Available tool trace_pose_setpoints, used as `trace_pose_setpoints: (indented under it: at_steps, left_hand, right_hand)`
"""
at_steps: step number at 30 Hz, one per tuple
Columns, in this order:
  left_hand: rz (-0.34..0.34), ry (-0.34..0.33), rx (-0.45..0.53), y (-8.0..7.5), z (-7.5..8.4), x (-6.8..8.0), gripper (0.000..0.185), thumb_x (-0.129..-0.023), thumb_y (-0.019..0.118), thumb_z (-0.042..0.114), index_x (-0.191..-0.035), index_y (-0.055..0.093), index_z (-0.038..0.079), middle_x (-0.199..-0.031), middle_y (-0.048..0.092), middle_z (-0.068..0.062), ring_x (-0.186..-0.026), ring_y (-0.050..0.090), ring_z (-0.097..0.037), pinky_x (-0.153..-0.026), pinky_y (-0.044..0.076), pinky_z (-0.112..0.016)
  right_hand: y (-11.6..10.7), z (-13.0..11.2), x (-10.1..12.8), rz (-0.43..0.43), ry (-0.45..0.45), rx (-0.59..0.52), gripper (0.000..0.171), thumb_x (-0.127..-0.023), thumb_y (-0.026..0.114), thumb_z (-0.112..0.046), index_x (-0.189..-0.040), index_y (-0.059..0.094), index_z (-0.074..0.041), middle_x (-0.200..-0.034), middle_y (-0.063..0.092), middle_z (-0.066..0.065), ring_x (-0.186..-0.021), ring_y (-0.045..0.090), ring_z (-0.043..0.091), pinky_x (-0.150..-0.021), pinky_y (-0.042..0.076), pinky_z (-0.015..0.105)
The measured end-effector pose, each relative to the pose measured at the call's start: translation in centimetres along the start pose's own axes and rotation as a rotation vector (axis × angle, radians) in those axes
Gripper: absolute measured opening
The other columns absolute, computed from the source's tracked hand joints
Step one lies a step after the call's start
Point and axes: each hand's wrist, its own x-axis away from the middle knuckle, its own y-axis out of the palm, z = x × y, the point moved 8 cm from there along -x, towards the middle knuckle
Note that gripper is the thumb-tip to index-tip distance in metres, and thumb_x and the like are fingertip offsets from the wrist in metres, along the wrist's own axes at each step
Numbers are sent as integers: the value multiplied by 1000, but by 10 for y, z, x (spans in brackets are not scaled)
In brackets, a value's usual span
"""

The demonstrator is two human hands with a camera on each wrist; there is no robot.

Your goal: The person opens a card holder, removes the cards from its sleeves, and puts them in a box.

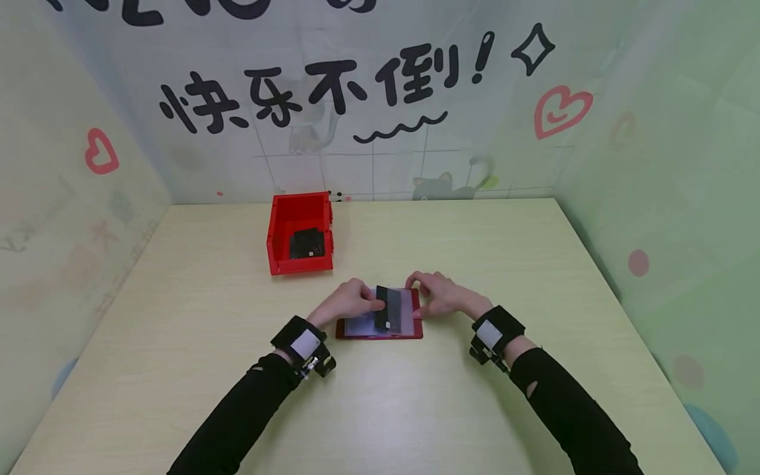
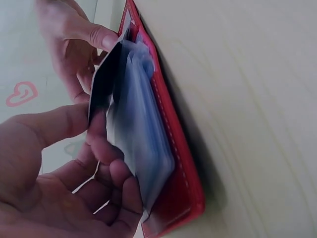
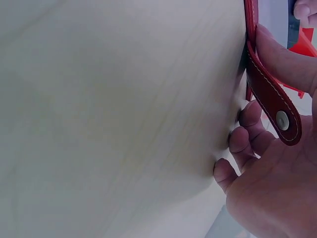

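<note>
Our forearms in black sleeves reach toward the red card holder (image 1: 380, 330), which lies open on the table (image 1: 415, 409), well in front of the red bin (image 1: 299, 232). Our left hand (image 1: 350, 300) pinches a black card (image 1: 383, 308) between thumb and fingers at the holder's clear sleeves. Our right hand (image 1: 442, 295) curls at the holder's far side, thumb pressing its snap strap (image 3: 272, 96).

To do this well, we judge that we should keep the strap pinned so the holder cannot slide, and feed the card flat along the sleeve mouth.

From the head view the strap is hidden; the right wrist view shows it. The left wrist view shows the card (image 2: 105, 84) edge against the plastic pockets (image 2: 143, 144), though blur leaves us unsure whether it has entered one.
</note>
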Motion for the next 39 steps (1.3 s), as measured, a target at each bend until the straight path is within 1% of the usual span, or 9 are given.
trace_pose_setpoints:
  at_steps: [5,9,12,19,22,28,32,35,39]
  left_hand:
    - [21,13,46,-7,-3,5,23,-96,65,26,-90,74,5,-80,60,-2,-78,51,-16,-64,36,-25]
    - [45,12,91,-13,-6,8,22,-96,64,23,-93,73,3,-79,67,-6,-75,56,-15,-63,41,-24]
    - [59,6,139,-20,-9,11,23,-97,63,22,-97,72,0,-81,71,-10,-71,61,-14,-66,51,-24]
    - [140,33,217,-45,-16,18,31,-99,60,16,-119,68,-6,-110,73,-24,-79,70,-18,-78,61,-34]
    - [215,29,265,-63,-20,22,39,-101,55,16,-131,60,-7,-122,69,-27,-91,71,-26,-82,61,-34]
    - [439,10,320,-109,-32,31,51,-104,44,17,-151,41,-1,-134,58,-25,-113,58,-34,-89,57,-30]
    - [522,2,331,-126,-38,31,55,-104,44,15,-156,32,3,-144,48,-25,-117,56,-36,-79,57,-22]
    - [590,5,293,-133,-41,29,57,-103,44,11,-157,27,4,-150,44,-25,-111,61,-39,-74,55,-21]
    - [751,17,254,-143,-48,26,43,-102,44,7,-145,43,1,-144,52,-26,-105,66,-42,-90,57,-42]
  right_hand:
    - [-2,-1,2,4,-15,2,54,-82,81,-25,-128,53,-16,-98,54,8,-100,46,24,-80,38,33]
    - [-1,1,2,4,-9,-5,54,-82,81,-25,-127,53,-17,-99,54,8,-100,45,24,-80,38,34]
    - [-1,2,2,5,-6,-8,54,-82,81,-24,-127,53,-17,-100,54,8,-101,46,25,-81,38,34]
    - [2,4,3,5,0,-17,53,-83,81,-23,-128,53,-17,-100,54,7,-101,45,24,-82,38,34]
    - [3,5,3,7,-4,-24,52,-83,81,-24,-128,53,-17,-101,54,7,-101,46,24,-83,39,35]
    - [2,3,3,12,-15,-30,52,-83,81,-22,-127,54,-17,-100,54,7,-101,45,24,-82,39,35]
    - [1,2,3,14,-19,-29,52,-83,81,-22,-127,54,-16,-101,55,7,-101,46,24,-82,40,34]
    - [1,1,3,15,-20,-30,52,-83,81,-22,-127,54,-16,-101,55,7,-101,46,24,-82,40,34]
    - [0,0,2,12,-18,-33,52,-83,81,-23,-127,54,-17,-101,55,7,-102,46,24,-82,40,34]
